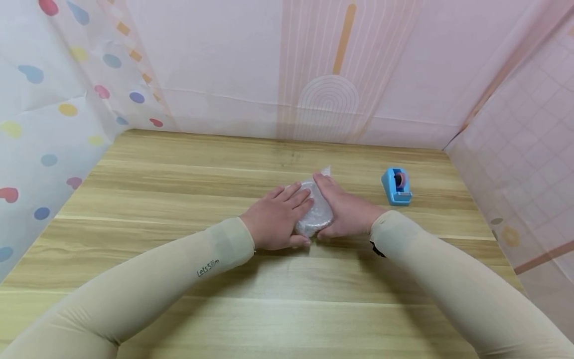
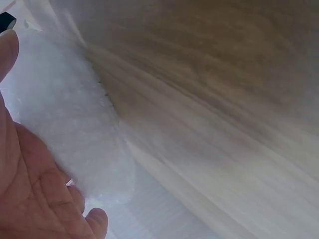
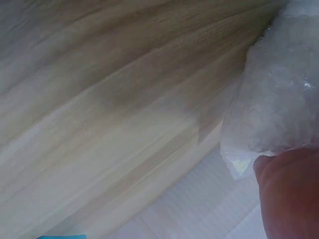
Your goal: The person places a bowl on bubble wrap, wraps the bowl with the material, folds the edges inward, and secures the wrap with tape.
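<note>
A small bundle in clear bubble wrap (image 1: 317,213) rests on the wooden table between my two hands. What is inside it cannot be made out. My left hand (image 1: 276,219) lies on its left side, fingers extended over the top and thumb at the near edge. On the right, my right hand (image 1: 347,209) grips the bundle's side, with fingers toward the far corner and thumb at the near end. The left wrist view shows the bubble wrap (image 2: 75,119) beside the palm. In the right wrist view, a finger touches the wrap (image 3: 279,99) near its lower corner.
A blue tape dispenser (image 1: 396,188) with a roll of tape stands to the right, beyond my right wrist. The wood-grain table (image 1: 179,189) meets a pale patterned backdrop (image 1: 215,65) at the back and both sides.
</note>
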### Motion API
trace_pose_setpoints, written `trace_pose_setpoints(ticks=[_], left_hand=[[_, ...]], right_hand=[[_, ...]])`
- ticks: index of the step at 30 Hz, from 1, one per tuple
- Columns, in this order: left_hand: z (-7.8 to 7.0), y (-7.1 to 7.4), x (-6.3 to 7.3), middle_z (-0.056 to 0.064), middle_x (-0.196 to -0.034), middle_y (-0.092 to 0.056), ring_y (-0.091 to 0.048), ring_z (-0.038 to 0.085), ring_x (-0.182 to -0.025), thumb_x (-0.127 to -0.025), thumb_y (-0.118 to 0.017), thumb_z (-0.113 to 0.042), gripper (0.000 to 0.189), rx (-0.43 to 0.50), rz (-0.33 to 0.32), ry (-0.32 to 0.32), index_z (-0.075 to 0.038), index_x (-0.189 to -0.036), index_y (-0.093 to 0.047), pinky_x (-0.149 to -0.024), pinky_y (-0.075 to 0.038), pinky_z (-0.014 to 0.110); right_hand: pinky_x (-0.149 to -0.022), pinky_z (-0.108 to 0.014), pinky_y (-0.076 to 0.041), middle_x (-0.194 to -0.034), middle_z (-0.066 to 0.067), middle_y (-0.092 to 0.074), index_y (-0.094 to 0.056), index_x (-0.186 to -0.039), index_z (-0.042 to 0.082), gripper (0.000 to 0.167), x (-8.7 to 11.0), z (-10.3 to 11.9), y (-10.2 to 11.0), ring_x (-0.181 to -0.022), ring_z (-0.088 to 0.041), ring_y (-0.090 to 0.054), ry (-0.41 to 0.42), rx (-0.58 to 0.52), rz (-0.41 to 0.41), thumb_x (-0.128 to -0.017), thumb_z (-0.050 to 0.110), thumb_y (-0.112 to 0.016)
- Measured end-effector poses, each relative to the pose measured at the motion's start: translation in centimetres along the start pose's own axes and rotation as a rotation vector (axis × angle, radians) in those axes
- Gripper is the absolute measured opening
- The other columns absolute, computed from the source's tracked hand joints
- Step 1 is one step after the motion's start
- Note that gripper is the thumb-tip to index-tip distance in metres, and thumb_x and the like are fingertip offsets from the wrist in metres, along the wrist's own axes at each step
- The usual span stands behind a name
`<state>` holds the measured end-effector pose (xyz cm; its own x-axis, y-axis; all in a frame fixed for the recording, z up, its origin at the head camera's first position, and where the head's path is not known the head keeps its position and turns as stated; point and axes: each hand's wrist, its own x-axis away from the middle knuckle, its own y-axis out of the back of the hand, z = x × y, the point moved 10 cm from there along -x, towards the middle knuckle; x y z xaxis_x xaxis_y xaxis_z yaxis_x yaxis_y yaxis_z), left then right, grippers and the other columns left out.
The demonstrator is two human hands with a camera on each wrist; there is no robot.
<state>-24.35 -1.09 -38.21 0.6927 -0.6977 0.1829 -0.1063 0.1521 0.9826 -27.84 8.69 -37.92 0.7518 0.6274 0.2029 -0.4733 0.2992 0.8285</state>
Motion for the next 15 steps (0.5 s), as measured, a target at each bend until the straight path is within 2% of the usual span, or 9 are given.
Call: trace_pose_setpoints(ticks=[3,15], left_hand=[[0.0,0.0,0.0,0.010,-0.177,-0.017,-0.008,0.032,-0.166,-0.098,-0.050,-0.076,0.098,-0.002,0.005,0.004,-0.012,-0.169,-0.024,-0.134,-0.014,0.052],[0.0,0.1,-0.2,0.011,-0.177,-0.019,-0.009,0.034,-0.166,-0.098,-0.048,-0.076,0.098,-0.025,-0.001,0.001,-0.011,-0.168,-0.025,-0.135,-0.014,0.050]], right_hand=[[-0.132,-0.050,-0.023,-0.179,-0.010,0.009,0.011,-0.169,0.010,0.140,0.3,-0.5,0.0,-0.166,-0.029,0.001,-0.020,0.004,0.005,-0.079,0.036,-0.094],[-0.132,-0.052,-0.019,-0.179,-0.010,0.009,0.012,-0.169,0.011,0.137,1.4,-1.2,0.4,-0.166,-0.031,0.003,-0.033,0.023,-0.005,-0.083,0.042,-0.090]])
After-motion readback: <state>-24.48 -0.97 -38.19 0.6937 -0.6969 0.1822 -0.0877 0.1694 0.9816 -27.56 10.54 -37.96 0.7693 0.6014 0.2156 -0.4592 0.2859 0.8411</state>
